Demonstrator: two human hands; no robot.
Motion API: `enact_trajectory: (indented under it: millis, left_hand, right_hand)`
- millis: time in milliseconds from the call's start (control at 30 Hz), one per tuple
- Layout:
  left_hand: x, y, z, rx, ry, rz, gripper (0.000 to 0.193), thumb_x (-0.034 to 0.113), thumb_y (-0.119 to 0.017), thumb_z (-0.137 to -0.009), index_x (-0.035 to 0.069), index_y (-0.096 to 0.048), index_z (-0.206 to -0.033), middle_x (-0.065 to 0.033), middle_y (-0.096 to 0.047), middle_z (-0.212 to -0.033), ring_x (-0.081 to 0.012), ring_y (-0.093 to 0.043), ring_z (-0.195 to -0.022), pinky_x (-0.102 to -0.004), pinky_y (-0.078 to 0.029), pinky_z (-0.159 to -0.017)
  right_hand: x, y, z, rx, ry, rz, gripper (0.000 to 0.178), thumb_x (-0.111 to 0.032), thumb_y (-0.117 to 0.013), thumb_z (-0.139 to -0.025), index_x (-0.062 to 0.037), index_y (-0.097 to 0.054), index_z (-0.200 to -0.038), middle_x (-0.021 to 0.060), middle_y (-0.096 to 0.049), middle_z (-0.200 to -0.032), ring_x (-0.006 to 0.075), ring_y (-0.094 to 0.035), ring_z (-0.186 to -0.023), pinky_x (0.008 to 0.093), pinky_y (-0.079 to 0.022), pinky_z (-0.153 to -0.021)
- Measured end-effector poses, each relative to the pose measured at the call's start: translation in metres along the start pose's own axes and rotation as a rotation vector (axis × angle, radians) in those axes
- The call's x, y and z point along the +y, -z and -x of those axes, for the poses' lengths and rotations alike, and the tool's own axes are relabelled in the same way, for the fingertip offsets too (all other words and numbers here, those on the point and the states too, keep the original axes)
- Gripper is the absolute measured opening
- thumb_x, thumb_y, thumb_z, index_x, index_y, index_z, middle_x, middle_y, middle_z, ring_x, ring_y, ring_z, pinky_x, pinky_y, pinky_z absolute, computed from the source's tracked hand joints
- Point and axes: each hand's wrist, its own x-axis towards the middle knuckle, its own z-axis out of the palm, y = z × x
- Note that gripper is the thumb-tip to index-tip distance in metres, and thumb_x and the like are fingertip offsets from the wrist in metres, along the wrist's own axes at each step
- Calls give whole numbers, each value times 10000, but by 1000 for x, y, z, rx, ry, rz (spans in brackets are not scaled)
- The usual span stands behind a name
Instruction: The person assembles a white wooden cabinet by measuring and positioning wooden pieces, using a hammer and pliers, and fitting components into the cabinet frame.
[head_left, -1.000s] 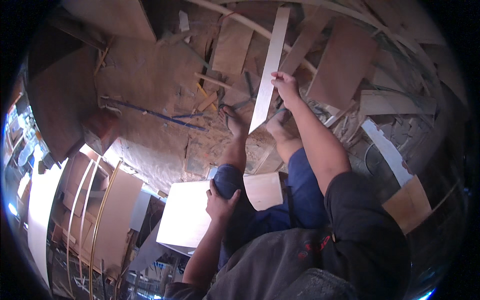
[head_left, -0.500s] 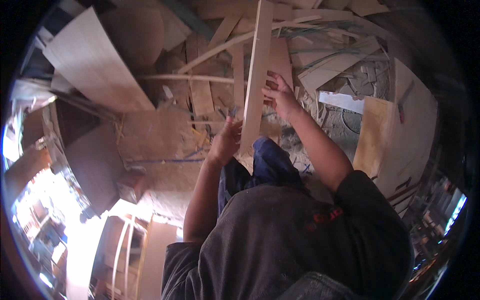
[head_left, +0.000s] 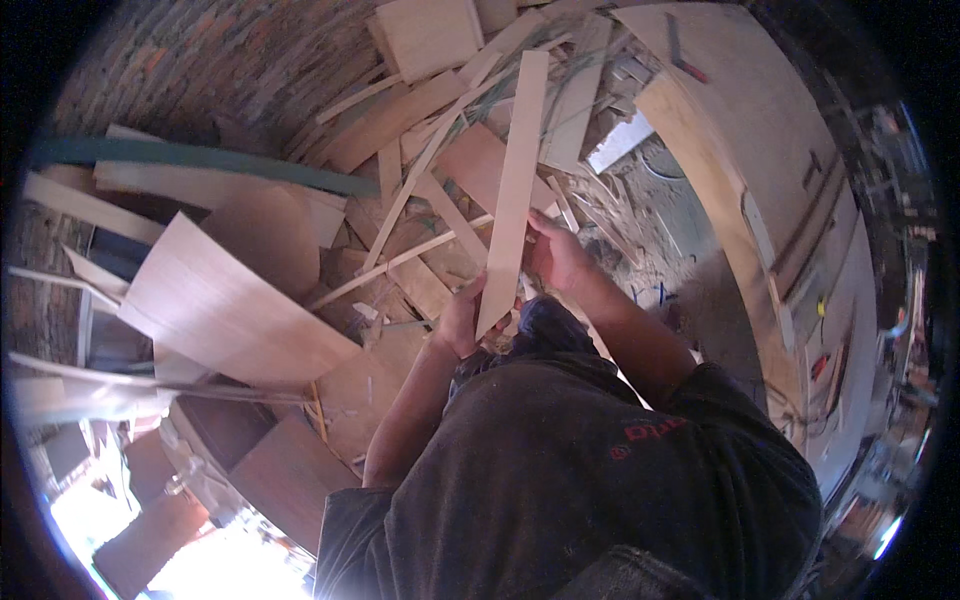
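A long, narrow, pale wooden board (head_left: 514, 190) points away from me, its near end just in front of my knees. My left hand (head_left: 463, 318) grips it close to that near end, with the fingers passing underneath. On the board's right edge, a little farther up, my right hand (head_left: 560, 258) is closed, with its fingertips partly hidden behind the wood. Dark blue trousers (head_left: 545, 325) show below the board.
Wood offcuts and a long thin strip (head_left: 430, 165) litter the floor ahead. A curved plywood sheet (head_left: 230, 305) lies at left, near a green strip (head_left: 210, 165). A large panel-topped bench (head_left: 760, 130) stands at right. Beyond is a brick wall (head_left: 200, 80).
The view has swung left, bringing the brick wall into sight. Both hands have drawn the board nearer my body, and the right hand sits lower along it.
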Motion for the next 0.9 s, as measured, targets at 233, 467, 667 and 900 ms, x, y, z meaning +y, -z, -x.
enact_trajectory:
  millis: [233, 467, 667, 900]
  left_hand:
    - [-20, 0, 24, -254, 152, 128, 438, 434, -359, -1048, 76, -562, -1200, -123, -657, -871, -186, -607, -555, -270, -475, -414]
    - [-58, 7, 20, -81, -43, -466, 384, 267, -546, -1009, -3, -536, -1283, -111, -652, -1008, -203, -656, -828, -316, -570, -678]
    - [-82, 19, 26, -25, 121, -350, 379, 250, -503, -1028, -18, -525, -1295, -112, -653, -1024, -200, -643, -836, -323, -542, -687]
    - [-117, 19, 41, -45, 218, -93, 425, 332, -403, -1025, 20, -511, -1293, -150, -650, -1025, -222, -609, -799, -353, -487, -650]
  right_hand:
    - [45, -24, 64, -19, 195, 59, 578, -426, -537, -1007, -91, -393, -1455, 142, -593, -1311, 297, -600, -1174, 501, -472, -998]
    - [48, -9, 109, 365, 343, 358, 766, -287, -702, -915, -98, -271, -1520, 169, -622, -1240, 297, -640, -1103, 500, -558, -874]
    - [78, 0, 125, 562, 372, 370, 829, -149, -788, -828, -61, -289, -1485, 168, -667, -1139, 282, -684, -970, 450, -594, -769]
    - [123, 43, 124, 666, 530, 587, 933, -124, -863, -749, -8, -273, -1463, 159, -668, -1058, 225, -687, -910, 374, -583, -737]
